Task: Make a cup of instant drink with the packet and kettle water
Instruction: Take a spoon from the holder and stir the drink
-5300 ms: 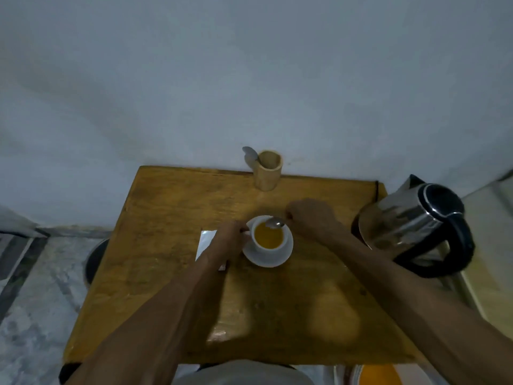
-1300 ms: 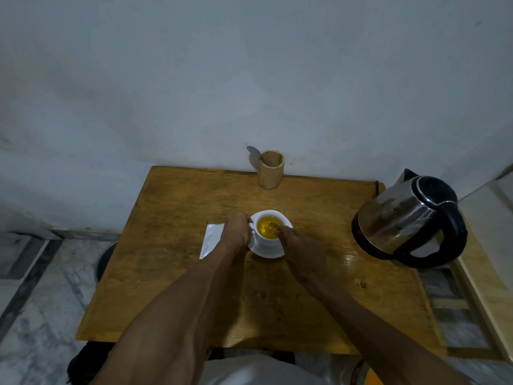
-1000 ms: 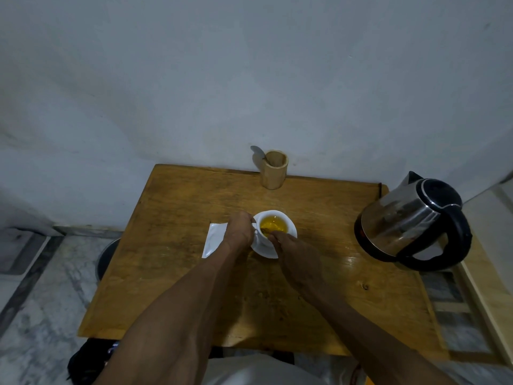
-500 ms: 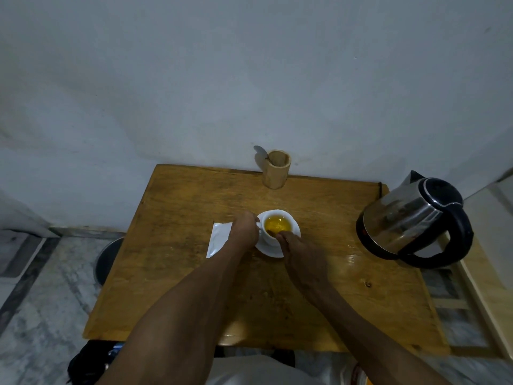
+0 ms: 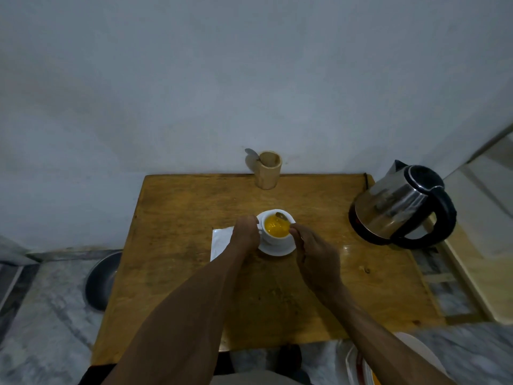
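Left hand (image 5: 245, 233) closed on cup (image 5: 276, 228) handle; right hand (image 5: 316, 257) pinching spoon (image 5: 281, 217). Cup full, fragile, likely hot: handle safest.

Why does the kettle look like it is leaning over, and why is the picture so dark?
In the head view, the wide-angle lens bends things near the edges, so the kettle seems to tilt; the room light is dim and bluish, leaving the wooden table murky; the orange drink in the cup is the brightest patch, and a small shine sits on the tabletop near the kettle.
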